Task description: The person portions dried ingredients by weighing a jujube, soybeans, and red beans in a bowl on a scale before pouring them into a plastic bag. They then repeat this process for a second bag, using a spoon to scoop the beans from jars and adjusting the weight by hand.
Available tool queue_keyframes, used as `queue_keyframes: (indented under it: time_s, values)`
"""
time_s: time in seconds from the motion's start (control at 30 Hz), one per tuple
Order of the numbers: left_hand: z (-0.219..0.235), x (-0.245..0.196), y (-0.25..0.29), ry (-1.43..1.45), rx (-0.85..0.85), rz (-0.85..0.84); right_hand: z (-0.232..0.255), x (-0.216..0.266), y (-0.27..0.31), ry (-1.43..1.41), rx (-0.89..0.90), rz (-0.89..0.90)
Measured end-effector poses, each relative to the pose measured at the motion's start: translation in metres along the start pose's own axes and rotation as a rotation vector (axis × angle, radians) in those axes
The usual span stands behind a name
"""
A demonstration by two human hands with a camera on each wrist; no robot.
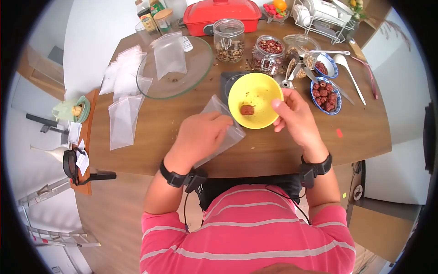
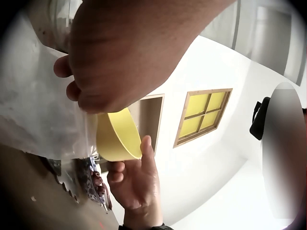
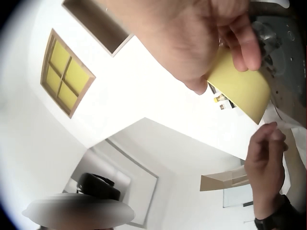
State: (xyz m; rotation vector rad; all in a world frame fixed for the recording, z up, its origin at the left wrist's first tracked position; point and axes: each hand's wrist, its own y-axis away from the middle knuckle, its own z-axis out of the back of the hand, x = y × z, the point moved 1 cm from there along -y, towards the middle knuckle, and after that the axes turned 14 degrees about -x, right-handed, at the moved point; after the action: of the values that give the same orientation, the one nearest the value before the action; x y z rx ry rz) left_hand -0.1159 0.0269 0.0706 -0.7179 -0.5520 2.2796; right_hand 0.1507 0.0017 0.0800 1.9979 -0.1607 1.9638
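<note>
My right hand (image 1: 299, 118) grips the rim of a yellow bowl (image 1: 263, 98), thumb over the edge and fingers beneath. The bowl tilts toward me. Inside it lie one wrinkled dried red date (image 1: 247, 109) and a few small dark bits. My left hand (image 1: 199, 138) pinches a clear plastic zip bag (image 1: 224, 147) near its top, with curled fingers. The bag hangs beside the bowl's lower left side, partly hidden by that hand. In the left wrist view the bag (image 2: 41, 103) looks wide and cloudy, close to the bowl's rim (image 2: 130, 141).
Right of the bowl, a blue-and-white bowl (image 1: 339, 103) holds several dried dates. Behind stand glass jars of dried food, including a jar (image 1: 229, 33) with brownish pieces. A glass plate (image 1: 197, 75) and more plastic bags (image 1: 122, 123) lie left. A white spoon (image 1: 353, 75) lies right.
</note>
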Motion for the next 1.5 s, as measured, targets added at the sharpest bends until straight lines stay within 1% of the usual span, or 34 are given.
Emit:
queue_keyframes:
  time_s: [0.03, 0.1, 0.17, 0.3, 0.4, 0.47, 0.5, 0.57, 0.6, 0.63, 0.7, 0.77, 0.83, 0.87, 0.97, 1.0, 1.1, 1.13, 1.17, 1.23, 1.3, 1.37, 1.4, 1.47, 1.5]
  values:
    - [-0.005, -0.004, -0.003, 0.041, -0.003, -0.004, -0.003, 0.003, 0.001, 0.078, -0.031, 0.046]
    - [-0.011, -0.007, -0.007, 0.040, -0.033, -0.037, -0.002, 0.006, 0.003, 0.087, -0.062, 0.076]
    - [-0.013, -0.008, -0.008, 0.065, -0.072, -0.049, -0.002, 0.013, 0.006, 0.188, -0.070, 0.178]
    - [-0.014, -0.009, -0.009, 0.073, -0.066, -0.052, 0.000, 0.014, 0.006, 0.201, -0.071, 0.189]
    - [-0.014, -0.010, -0.009, 0.053, -0.082, -0.047, -0.001, 0.011, 0.004, 0.212, -0.077, 0.150]
    - [-0.014, -0.010, -0.008, 0.054, -0.065, -0.046, -0.005, 0.009, 0.007, 0.237, -0.063, 0.235]
    - [-0.015, -0.010, -0.008, 0.052, -0.064, -0.045, -0.008, 0.011, 0.010, 0.236, -0.061, 0.235]
    - [-0.016, -0.011, -0.009, 0.044, -0.076, -0.050, -0.017, 0.021, 0.017, 0.519, -0.079, 0.536]
    - [-0.016, -0.010, -0.009, 0.041, -0.082, -0.046, -0.020, 0.023, 0.020, 0.579, -0.068, 0.660]
    - [-0.015, -0.009, -0.010, 0.038, -0.089, -0.048, -0.023, 0.025, 0.022, 0.582, -0.060, 0.668]
    - [-0.014, -0.007, -0.009, 0.031, -0.111, -0.037, -0.031, 0.032, 0.028, 0.677, -0.019, 0.859]
    - [-0.014, -0.006, -0.008, 0.036, -0.141, -0.028, -0.036, 0.038, 0.031, 0.728, 0.020, 0.862]
    - [-0.011, -0.006, -0.008, 0.029, -0.169, -0.014, -0.039, 0.041, 0.032, 0.749, 0.026, 0.938]
    - [-0.009, -0.005, -0.007, 0.028, -0.182, -0.014, -0.039, 0.042, 0.031, 0.751, 0.039, 0.943]
    - [-0.005, 0.002, -0.003, 0.064, -0.171, -0.034, -0.036, 0.046, 0.025, 0.615, -0.047, 0.814]
    - [0.000, 0.004, -0.002, 0.062, -0.173, -0.029, -0.032, 0.042, 0.017, 0.529, -0.075, 0.704]
    - [0.024, 0.008, -0.002, -0.005, -0.215, -0.015, -0.013, 0.008, -0.023, 0.201, -0.146, 0.371]
    - [0.035, 0.010, -0.001, -0.067, -0.242, 0.002, -0.006, -0.003, -0.033, 0.154, -0.147, 0.276]
    - [0.041, 0.013, 0.001, -0.130, -0.269, 0.020, 0.001, -0.016, -0.045, 0.153, -0.143, 0.278]
    - [0.043, 0.020, 0.003, -0.178, -0.250, 0.009, 0.009, -0.040, -0.061, -0.007, -0.097, -0.049]
    - [0.042, 0.024, 0.003, -0.219, -0.227, -0.009, 0.006, -0.050, -0.063, -0.037, -0.095, -0.082]
    - [0.039, 0.025, 0.002, -0.275, -0.192, 0.010, 0.002, -0.054, -0.068, -0.049, -0.080, -0.131]
    - [0.036, 0.025, 0.002, -0.272, -0.188, 0.002, -0.001, -0.056, -0.070, -0.024, -0.082, -0.129]
    - [0.028, 0.026, 0.002, -0.267, -0.174, 0.093, -0.005, -0.061, -0.074, 0.009, -0.093, -0.123]
    - [0.022, 0.029, 0.003, -0.262, -0.173, 0.081, -0.007, -0.063, -0.077, 0.049, -0.097, -0.118]
